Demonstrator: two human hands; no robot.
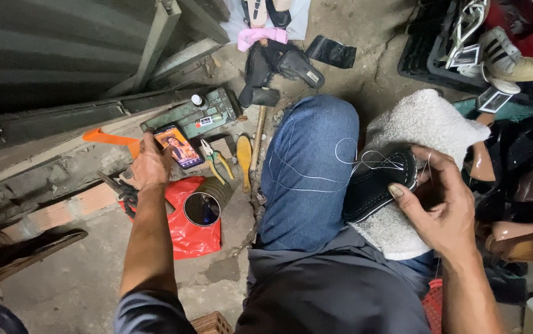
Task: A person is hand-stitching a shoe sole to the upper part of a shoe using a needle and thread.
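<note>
A white towel (430, 124) drapes the knee, cushioning a black shoe (377, 182) that the right hand (439, 207) grips by its edge; stiff-soled yet light, it looks best held there. The left hand (146, 167), fingers extended, touches a phone (178, 146). White thread (316, 179) trails loose.

Floor (81, 278): bare grey concrete, stained and cracked, patchy near centre. Upper left: corrugated metal shutter (44, 43), dark grey, with a slanted metal post (155, 37) in front of it. Below the shutter a metal track (50, 120) runs along a raised concrete sill; exposed brick (75, 207) shows at the sill's edge. A dark wooden plank (19, 250) lies at lower left. Upper right: black plastic crate (424, 59) holding shoes. Right edge: pile of dark and brown shoes (526, 185) on the floor. Light is even, dim and cool; soft shadows, source out of view.
</note>
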